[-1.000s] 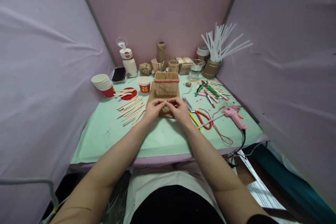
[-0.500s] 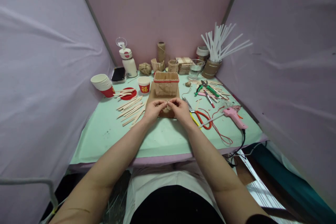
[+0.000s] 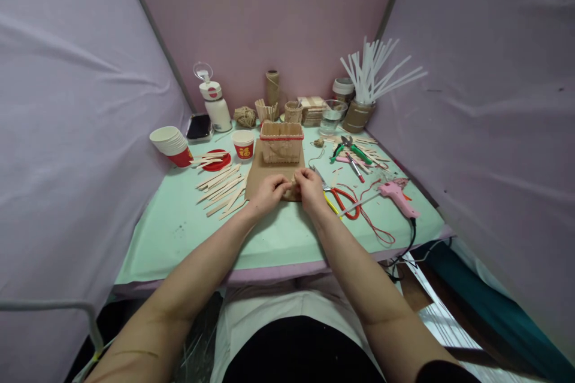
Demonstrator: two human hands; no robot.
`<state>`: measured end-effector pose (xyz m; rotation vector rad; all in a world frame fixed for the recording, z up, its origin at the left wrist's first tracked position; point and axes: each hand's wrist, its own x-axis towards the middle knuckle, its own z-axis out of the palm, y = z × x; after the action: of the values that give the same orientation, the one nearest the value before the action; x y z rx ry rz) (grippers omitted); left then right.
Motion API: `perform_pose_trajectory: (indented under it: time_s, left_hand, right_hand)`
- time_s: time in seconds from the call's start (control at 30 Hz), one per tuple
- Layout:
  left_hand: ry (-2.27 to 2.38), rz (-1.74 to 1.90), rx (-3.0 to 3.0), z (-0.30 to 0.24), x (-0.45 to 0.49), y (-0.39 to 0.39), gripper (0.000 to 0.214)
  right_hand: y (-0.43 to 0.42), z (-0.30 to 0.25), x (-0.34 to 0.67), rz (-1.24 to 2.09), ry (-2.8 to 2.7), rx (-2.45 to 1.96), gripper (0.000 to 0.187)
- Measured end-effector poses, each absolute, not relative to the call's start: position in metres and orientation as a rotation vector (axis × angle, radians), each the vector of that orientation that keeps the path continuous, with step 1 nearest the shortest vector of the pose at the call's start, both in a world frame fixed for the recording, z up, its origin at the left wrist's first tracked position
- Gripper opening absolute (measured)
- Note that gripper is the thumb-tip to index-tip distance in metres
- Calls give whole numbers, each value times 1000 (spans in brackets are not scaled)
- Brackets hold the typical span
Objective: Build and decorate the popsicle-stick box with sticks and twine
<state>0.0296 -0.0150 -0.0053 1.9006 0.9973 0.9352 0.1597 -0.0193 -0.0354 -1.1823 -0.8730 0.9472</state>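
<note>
My left hand and my right hand meet over the near edge of a brown cardboard piece. Both are closed, fingertips pinched around a small tan thing whose kind is too small to tell; most of it is hidden by the fingers. Just beyond them, a box of wooden sticks with a red trim along its rim stands upright on the cardboard. Scissors with red and yellow handles lie close to the right of my right hand. Loose wooden sticks lie left of my left hand.
A pink glue gun with its cable and red cord lie at right. Green-handled pliers rest farther back. Paper cups, a bottle, a water cup and a pot of white glue sticks stand around the back.
My hands have shifted: the right hand is turned more upright and the left sits slightly lower, with the small tan thing between their fingertips. The view has moved slightly.
</note>
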Motion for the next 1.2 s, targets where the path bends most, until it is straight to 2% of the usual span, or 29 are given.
perform_pose_trajectory:
  time_s: [0.3, 0.53, 0.77, 1.03, 1.2]
  left_hand:
    - [953, 890, 1878, -2, 30, -20, 17]
    - [995, 924, 1562, -12, 28, -12, 24]
    - [904, 921, 1259, -19, 31, -7, 31]
    - [822, 904, 1036, -12, 26, -4, 29]
    - [784, 848, 1023, -7, 24, -6, 27]
  right_hand:
    - [-18, -32, 162, 902, -741, -1186, 23]
    - [-20, -21, 167, 944, -838, -1042, 30]
    - [-25, -13, 168, 952, -916, -1070, 22]
    - [-25, -22, 172, 657, -1458, -1208, 18]
    - [-23, -26, 175, 443, -1558, -1277, 15]
